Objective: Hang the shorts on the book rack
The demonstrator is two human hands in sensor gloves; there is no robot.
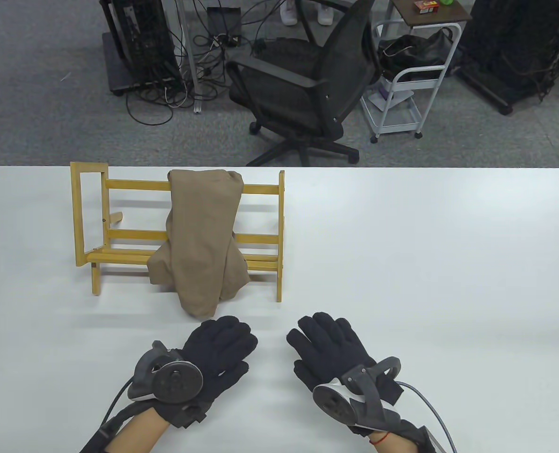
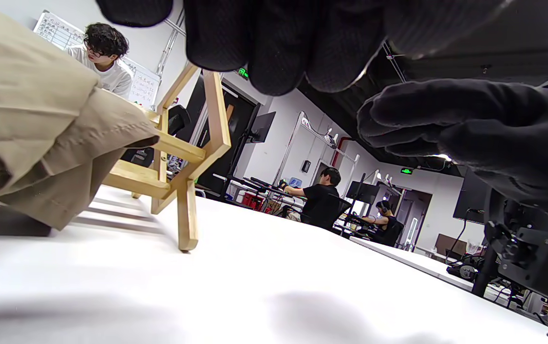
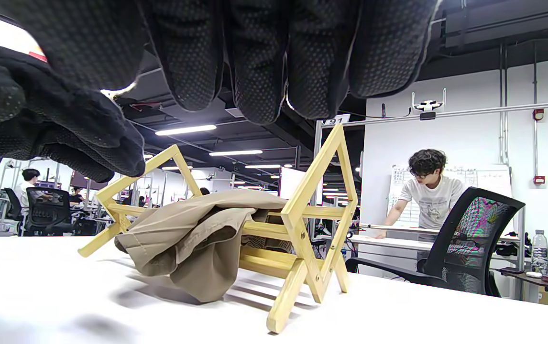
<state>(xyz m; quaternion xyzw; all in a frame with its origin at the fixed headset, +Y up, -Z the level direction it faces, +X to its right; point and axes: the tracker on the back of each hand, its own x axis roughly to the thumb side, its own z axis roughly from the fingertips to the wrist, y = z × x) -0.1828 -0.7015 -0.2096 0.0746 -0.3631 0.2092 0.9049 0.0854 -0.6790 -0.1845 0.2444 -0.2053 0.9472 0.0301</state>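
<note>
Tan shorts point(image 1: 203, 240) hang over the top rail of a yellow wooden book rack point(image 1: 90, 214) on the white table's left half; their lower end trails onto the table in front of the rack. The shorts point(image 3: 192, 239) and rack point(image 3: 302, 239) also show in the right wrist view, and the shorts point(image 2: 39, 134) and rack point(image 2: 188, 157) in the left wrist view. My left hand point(image 1: 218, 349) lies flat and empty on the table just in front of the shorts. My right hand point(image 1: 326, 349) lies flat and empty beside it, to the right.
The white table point(image 1: 426, 264) stretches to the right of the rack. Beyond its far edge stand a black office chair point(image 1: 308, 89), a white trolley point(image 1: 402, 85) and cables on the floor.
</note>
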